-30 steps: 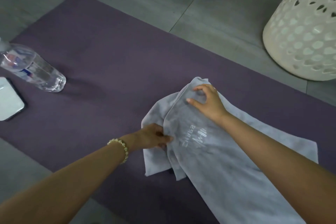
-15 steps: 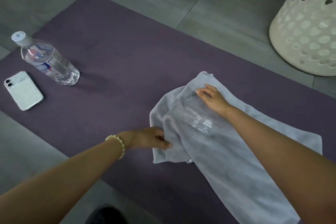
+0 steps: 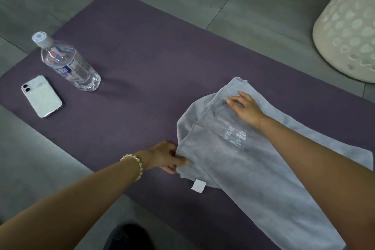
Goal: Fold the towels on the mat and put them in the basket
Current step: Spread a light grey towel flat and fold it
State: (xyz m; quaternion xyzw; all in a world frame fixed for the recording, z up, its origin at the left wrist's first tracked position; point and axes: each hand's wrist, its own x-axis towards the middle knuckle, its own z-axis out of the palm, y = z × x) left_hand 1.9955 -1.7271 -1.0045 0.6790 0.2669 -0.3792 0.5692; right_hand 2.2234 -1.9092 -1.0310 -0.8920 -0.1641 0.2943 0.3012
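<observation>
One towel (image 3: 253, 178), edge pinched by left hand (image 3: 164, 157) fingers (image 3: 181, 161), right hand (image 3: 246, 108) flat atop; basket (image 3: 349, 26) interior unseen.

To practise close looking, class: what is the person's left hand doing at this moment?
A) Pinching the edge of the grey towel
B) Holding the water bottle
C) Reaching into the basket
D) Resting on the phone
A: the left hand has its fingers curled round the edge of the grey towel on the mat.

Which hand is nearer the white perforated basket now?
Right. The right hand lies flat on the grey towel, down-left of the white perforated basket; the left hand pinches the towel's left edge, farther off.
</observation>
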